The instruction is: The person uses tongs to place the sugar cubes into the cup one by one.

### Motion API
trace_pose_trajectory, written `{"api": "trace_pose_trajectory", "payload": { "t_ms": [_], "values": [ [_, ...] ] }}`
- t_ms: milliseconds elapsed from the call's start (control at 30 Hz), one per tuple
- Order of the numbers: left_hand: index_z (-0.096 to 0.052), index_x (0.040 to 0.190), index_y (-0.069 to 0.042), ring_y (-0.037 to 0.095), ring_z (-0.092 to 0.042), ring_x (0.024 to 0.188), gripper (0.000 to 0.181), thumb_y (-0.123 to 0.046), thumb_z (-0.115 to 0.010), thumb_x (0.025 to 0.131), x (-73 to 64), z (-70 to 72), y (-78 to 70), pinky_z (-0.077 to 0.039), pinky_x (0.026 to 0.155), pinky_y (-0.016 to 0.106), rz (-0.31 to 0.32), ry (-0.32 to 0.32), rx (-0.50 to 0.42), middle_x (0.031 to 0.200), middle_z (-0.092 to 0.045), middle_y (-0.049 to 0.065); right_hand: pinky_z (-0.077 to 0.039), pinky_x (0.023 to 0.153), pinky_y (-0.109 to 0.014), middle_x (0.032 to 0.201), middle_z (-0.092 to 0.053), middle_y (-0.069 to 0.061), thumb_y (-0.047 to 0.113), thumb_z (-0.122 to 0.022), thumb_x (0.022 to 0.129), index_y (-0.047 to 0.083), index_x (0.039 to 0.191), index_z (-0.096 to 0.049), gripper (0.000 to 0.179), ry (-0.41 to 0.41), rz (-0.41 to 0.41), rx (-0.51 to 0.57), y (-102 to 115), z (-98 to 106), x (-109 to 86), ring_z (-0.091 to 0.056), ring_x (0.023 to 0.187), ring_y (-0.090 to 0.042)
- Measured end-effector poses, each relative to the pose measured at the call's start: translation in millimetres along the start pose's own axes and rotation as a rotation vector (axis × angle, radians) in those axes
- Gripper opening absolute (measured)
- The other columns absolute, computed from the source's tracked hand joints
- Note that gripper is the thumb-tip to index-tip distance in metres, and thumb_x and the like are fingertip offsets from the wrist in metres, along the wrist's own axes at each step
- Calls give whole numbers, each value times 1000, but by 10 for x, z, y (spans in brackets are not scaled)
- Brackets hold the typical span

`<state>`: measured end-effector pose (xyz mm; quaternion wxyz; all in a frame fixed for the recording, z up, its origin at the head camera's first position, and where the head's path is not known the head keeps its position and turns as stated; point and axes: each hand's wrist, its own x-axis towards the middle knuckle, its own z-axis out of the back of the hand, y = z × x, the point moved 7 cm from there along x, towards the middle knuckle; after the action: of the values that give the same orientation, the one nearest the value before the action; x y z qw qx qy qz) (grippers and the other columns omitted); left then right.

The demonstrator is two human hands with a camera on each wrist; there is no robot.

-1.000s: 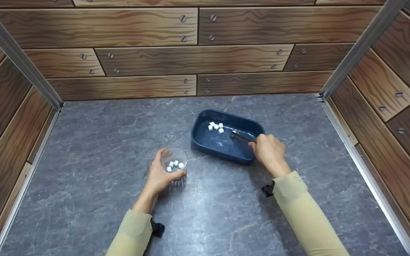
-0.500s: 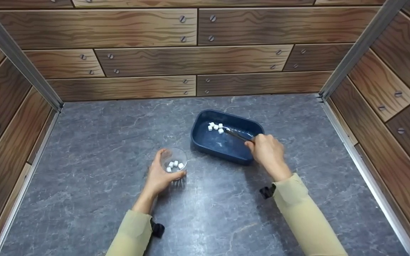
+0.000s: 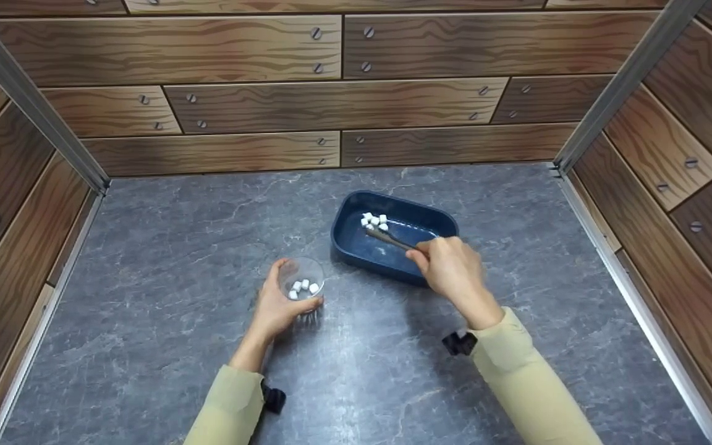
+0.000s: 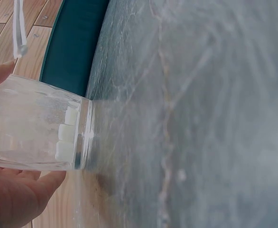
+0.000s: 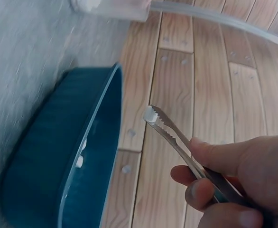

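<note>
My left hand (image 3: 279,309) holds a clear cup (image 4: 30,126), fingers on one side and thumb on the other. The cup stands on the grey surface with several white cubes (image 4: 65,134) at its bottom. With my right hand (image 3: 455,266) I grip metal tongs (image 5: 181,149) with serrated tips. A single white cube (image 5: 150,115) is pinched between those tips, raised over the dark blue tub (image 3: 356,253). Several more white cubes (image 3: 375,220) lie in the tub's far left part. The near right corner of the tub is hidden behind my right hand.
Grey marbled surface (image 3: 177,247) surrounds the tub and cup. Wood-patterned walls (image 3: 257,105) rise at the back and both sides, with metal strips (image 3: 628,290) along the side edges. The cup stands left of the tub and nearer to me.
My right hand has moved left and toward me. The tongs went left across the tub to the cubes, and now their tips hold one cube. The left hand and cup stay in place.
</note>
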<state>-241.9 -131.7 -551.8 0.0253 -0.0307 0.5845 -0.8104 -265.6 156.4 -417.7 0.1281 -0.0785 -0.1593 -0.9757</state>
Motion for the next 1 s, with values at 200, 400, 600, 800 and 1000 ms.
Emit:
{"api": "trace_pose_trajectory", "payload": {
  "t_ms": [200, 400, 600, 800, 1000],
  "values": [
    [-40, 142, -7, 30, -46, 128, 98, -26, -94, 62, -10, -1, -6, -34, 107, 46, 1, 3, 12, 140, -52, 12, -35, 40, -31, 52, -46, 5, 30, -71, 91, 14, 70, -71, 27, -17, 100, 37, 285, 22, -89, -44, 47, -16],
    [-41, 141, -6, 31, -47, 127, 97, -26, -94, 62, -10, 0, -6, -34, 107, 46, -17, -9, 10, 139, -53, 14, -36, 41, -31, 51, -39, 7, 33, -70, 91, 17, 63, -62, 34, -56, 217, 55, 571, 17, -173, -40, 46, -14],
    [-41, 139, -4, 31, -47, 129, 96, -21, -94, 62, 0, -19, -15, -32, 110, 44, -37, -14, -29, 138, -53, 16, -34, 41, -28, 51, -39, 8, 33, -69, 92, 17, 65, -63, 32, -47, 285, 63, 761, -60, -221, -36, 43, -10],
    [-40, 141, -4, 32, -45, 130, 98, -24, -94, 62, -9, -14, -22, -32, 109, 47, -18, -19, -1, 140, -52, 16, -33, 38, -29, 55, -47, 7, 37, -69, 92, 16, 74, -69, 29, -1, 292, 38, 841, -160, -230, -40, 43, -9],
    [-39, 143, -5, 34, -44, 130, 101, -28, -94, 61, -25, -1, -17, -33, 107, 49, 6, -39, 36, 141, -51, 15, -31, 39, -28, 54, -45, 7, 41, -67, 92, 14, 77, -69, 30, 39, 228, 43, 776, -182, -210, -39, 41, -10]
  ]
}}
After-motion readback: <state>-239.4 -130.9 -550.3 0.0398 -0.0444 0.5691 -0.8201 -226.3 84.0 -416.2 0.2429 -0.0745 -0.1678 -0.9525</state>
